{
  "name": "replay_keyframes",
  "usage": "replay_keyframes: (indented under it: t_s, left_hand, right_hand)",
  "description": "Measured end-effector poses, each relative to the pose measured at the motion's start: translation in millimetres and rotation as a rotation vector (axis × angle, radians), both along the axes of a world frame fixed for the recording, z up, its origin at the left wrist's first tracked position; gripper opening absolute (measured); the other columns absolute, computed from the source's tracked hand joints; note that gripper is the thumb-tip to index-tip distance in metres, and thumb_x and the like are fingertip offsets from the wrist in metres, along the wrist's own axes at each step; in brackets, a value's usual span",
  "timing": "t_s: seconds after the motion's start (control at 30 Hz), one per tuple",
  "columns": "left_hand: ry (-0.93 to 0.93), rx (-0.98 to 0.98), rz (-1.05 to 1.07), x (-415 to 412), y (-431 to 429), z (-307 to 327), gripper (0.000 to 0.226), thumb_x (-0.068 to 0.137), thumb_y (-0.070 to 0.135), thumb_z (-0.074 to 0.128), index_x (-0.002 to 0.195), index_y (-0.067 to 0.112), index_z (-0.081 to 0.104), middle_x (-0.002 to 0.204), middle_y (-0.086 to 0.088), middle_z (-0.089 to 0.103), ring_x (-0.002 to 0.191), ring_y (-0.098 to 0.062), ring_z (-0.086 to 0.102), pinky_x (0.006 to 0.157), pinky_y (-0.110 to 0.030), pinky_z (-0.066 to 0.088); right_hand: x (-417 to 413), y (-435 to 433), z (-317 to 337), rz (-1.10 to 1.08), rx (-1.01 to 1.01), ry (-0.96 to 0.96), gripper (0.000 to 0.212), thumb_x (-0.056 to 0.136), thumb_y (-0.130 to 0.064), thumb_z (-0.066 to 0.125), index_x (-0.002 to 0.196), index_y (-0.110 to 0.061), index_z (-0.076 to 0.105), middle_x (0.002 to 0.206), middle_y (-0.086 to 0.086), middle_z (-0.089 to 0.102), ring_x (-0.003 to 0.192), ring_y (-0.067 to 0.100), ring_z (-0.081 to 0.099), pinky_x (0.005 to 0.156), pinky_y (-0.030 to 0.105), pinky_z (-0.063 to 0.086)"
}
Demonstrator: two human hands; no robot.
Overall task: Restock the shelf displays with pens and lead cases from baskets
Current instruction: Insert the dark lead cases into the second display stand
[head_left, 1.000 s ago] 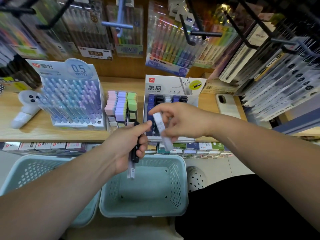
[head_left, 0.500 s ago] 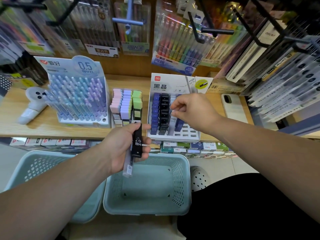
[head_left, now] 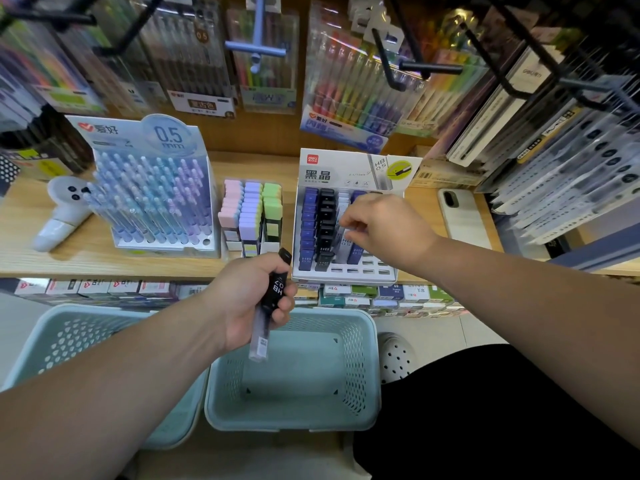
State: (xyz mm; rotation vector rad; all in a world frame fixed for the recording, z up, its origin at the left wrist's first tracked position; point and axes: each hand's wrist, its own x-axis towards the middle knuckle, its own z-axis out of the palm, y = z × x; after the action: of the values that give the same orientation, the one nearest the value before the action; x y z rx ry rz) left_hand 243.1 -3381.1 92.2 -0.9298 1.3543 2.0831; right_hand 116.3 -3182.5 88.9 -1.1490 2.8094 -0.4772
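**Handling properties.** The lead cases are judged light, rigid, thin plastic tubes with smooth, fairly slippery walls. The leads inside are brittle, so avoid dropping or bending a case. Take hold near the capped upper end with thumb and forefinger. This leaves the lower end free to enter a slot.

**Location of parts.** The display box [head_left: 346,277] stands at the front edge of the shelf [head_left: 104,265]. Its left columns are filled with blue and black cases, and the front slots to the right are open. The pale lead case [head_left: 345,240] sits tilted in the third column. The black lead case [head_left: 277,289], marked HB 0.7, is off the shelf, above the basket [head_left: 360,372]. No stock is visible in that basket.

**Hand pose.**
- The right hand [head_left: 388,226] reaches over the display box with the knuckles up, the wrist slightly bent and the fingers curled. Thumb and fingertips pinch the upper end of the pale lead case.
- The left hand [head_left: 242,299] is held below the shelf's front edge with the forearm angled up from the lower left. Its fingers wrap round the black lead case at mid-length. The cap projects above the thumb and the clear lower end projects below the palm. Whether a second case lies behind it cannot be told.
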Motion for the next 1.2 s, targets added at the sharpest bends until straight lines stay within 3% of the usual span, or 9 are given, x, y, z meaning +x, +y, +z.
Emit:
replay_keyframes:
  t_s: [0.17,0.43,0.6,0.73,0.8,0.87,0.97,1.1,1.2]
  left_hand:
    - [0.04,-0.043,0.007,2.0,2.1,5.1,0.012,0.104,0.018,0.052,0.107,0.012,0.062,0.071,-0.009,0.064,0.047,-0.016,0.055,0.038,-0.024,0.043]
    - [0.041,-0.053,0.095,-0.4,-4.1,1.1,0.015,0.102,0.025,0.058,0.115,0.03,0.054,0.062,-0.006,0.058,0.045,-0.017,0.047,0.037,-0.019,0.025]
    - [0.048,-0.074,0.102,-0.3,-3.4,2.5,0.016,0.098,0.015,0.051,0.113,0.013,0.058,0.059,-0.007,0.054,0.042,-0.017,0.042,0.036,-0.019,0.023]
    - [0.088,-0.039,0.103,-1.0,-2.6,6.7,0.01,0.093,0.009,0.048,0.102,0.007,0.053,0.06,-0.009,0.054,0.039,-0.017,0.039,0.035,-0.018,0.021]
    - [0.139,-0.026,0.008,0.0,-0.5,12.6,0.014,0.097,0.012,0.053,0.107,0.003,0.059,0.065,-0.01,0.059,0.042,-0.016,0.044,0.034,-0.018,0.022]
    - [0.186,-0.04,-0.103,1.0,1.9,18.1,0.018,0.099,0.016,0.058,0.111,0.004,0.066,0.068,-0.009,0.064,0.045,-0.015,0.048,0.034,-0.018,0.023]
    - [0.228,-0.071,-0.238,1.2,4.9,21.1,0.013,0.096,0.017,0.063,0.104,0.01,0.07,0.07,-0.008,0.066,0.045,-0.012,0.048,0.034,-0.017,0.023]
    - [0.199,-0.129,-0.127,-2.1,8.2,17.4,0.006,0.09,0.009,0.068,0.093,0.009,0.064,0.07,-0.009,0.068,0.044,-0.011,0.046,0.034,-0.018,0.025]
    - [0.192,-0.13,0.053,-8.1,5.8,14.2,0.009,0.091,0.005,0.067,0.084,0.007,0.061,0.07,-0.008,0.068,0.043,-0.009,0.043,0.034,-0.018,0.025]
  right_hand:
    - [2.7,-2.9,-4.1,0.022,-0.015,-0.006,0.008,0.084,-0.013,0.077,0.089,-0.01,0.072,0.088,0.005,0.07,0.078,0.026,0.065,0.072,0.042,0.056]
    - [-0.3,-1.9,-9.2,0.081,0.056,0.101,0.006,0.084,-0.012,0.075,0.088,-0.009,0.071,0.087,0.006,0.07,0.08,0.03,0.066,0.068,0.042,0.056]
    - [-1.4,-0.3,-12.8,0.096,0.124,0.111,0.002,0.084,-0.011,0.074,0.084,-0.01,0.073,0.087,0.007,0.067,0.076,0.033,0.065,0.062,0.041,0.056]
    - [0.3,-0.4,-9.9,0.099,0.062,0.167,0.005,0.08,-0.018,0.081,0.078,-0.014,0.079,0.083,0.006,0.065,0.072,0.029,0.064,0.056,0.027,0.043]
    - [2.9,-5.0,1.3,0.018,-0.044,0.078,0.016,0.087,-0.032,0.076,0.093,-0.018,0.079,0.086,0.002,0.066,0.074,0.018,0.062,0.062,0.029,0.046]
    - [9.7,-13.3,19.0,-0.097,-0.215,-0.231,0.026,0.09,-0.035,0.073,0.109,-0.018,0.075,0.089,-0.001,0.068,0.071,0.009,0.059,0.072,0.031,0.053]
    - [19.4,-21.3,36.5,-0.067,-0.346,-0.709,0.028,0.086,-0.019,0.078,0.112,-0.01,0.073,0.083,0.009,0.072,0.067,0.022,0.065,0.071,0.031,0.057]
    - [15.8,-15.5,44.8,-0.136,-0.406,-0.767,0.013,0.083,-0.006,0.079,0.096,-0.007,0.075,0.068,0.005,0.071,0.06,0.012,0.067,0.059,0.024,0.057]
    - [7.0,-2.3,46.6,-0.203,-0.404,-0.744,0.01,0.079,-0.007,0.083,0.084,-0.011,0.076,0.076,0.013,0.075,0.069,0.019,0.069,0.073,0.041,0.061]
